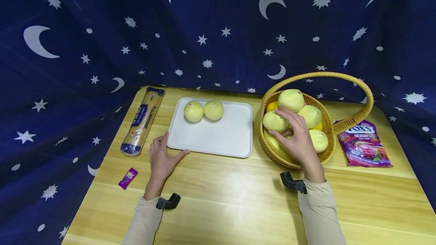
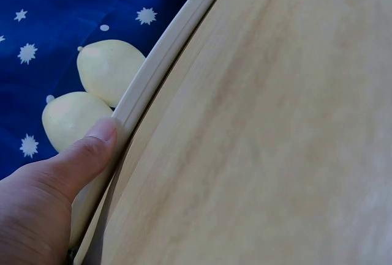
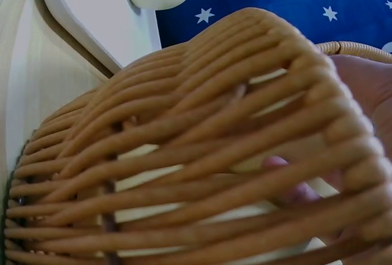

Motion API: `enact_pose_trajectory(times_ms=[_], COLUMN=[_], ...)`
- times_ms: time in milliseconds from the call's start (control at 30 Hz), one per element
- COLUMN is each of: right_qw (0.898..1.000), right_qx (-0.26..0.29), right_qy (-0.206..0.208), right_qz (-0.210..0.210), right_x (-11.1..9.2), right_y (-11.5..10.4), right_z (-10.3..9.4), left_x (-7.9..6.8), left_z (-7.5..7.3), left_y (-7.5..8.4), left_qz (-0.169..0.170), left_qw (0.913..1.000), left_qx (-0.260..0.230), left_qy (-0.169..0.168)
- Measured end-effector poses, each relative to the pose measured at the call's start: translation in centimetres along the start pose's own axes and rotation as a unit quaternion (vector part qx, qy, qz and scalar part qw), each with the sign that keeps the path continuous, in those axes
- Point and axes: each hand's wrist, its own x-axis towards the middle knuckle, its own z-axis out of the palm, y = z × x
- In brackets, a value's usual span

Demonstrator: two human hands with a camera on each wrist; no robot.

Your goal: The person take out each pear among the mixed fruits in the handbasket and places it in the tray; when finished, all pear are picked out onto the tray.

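My left hand (image 1: 162, 160) is at the near left corner of a white rectangular tray (image 1: 214, 135), fingers spread. Its straight thumb (image 2: 92, 149) touches the tray's rim. Two pale yellow-green round fruits (image 1: 193, 111) with small nubs sit side by side at the tray's far left. My right hand (image 1: 299, 139) reaches into a wicker basket (image 1: 328, 154) and grips a similar pale fruit (image 1: 273, 121) between thumb and fingers. Several more such fruits (image 1: 290, 100) are heaped around it. In the right wrist view, the basket's weave hides most of the hand.
A spaghetti pack (image 1: 143, 122) lies left of the tray, with a small purple wrapped sweet (image 1: 128, 178) nearer. Right of the basket lies a purple Fox's Berries bag (image 1: 364, 144). The arched basket handle (image 1: 354, 80) rises at the back right. A star-patterned dark blue cloth (image 1: 218, 29) hangs behind.
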Motion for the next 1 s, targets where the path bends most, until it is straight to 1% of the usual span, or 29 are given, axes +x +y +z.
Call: enact_pose_trajectory(times_ms=[300,467,700,1000], right_qw=[1.0,0.999,0.999,0.999], right_qx=[-0.024,-0.035,-0.037,-0.026], right_qy=[0.012,0.016,0.01,0.024], right_qz=[0.009,0.007,0.005,0.005], right_x=[0.06,0.07,-0.01,-0.05], right_y=[0.07,0.19,0.33,0.36], right_z=[0.2,0.31,0.42,0.5], left_x=[-0.02,0.0,-0.04,-0.04], left_z=[0.01,0.04,-0.01,-0.04], left_y=[0.05,0.06,0.05,-0.01], left_qz=[0.004,0.004,0.003,-0.001], left_qw=[1.0,1.0,1.0,1.0], left_qx=[0.0,0.002,0.0,0.0], left_qy=[0.004,0.005,0.006,0.001])
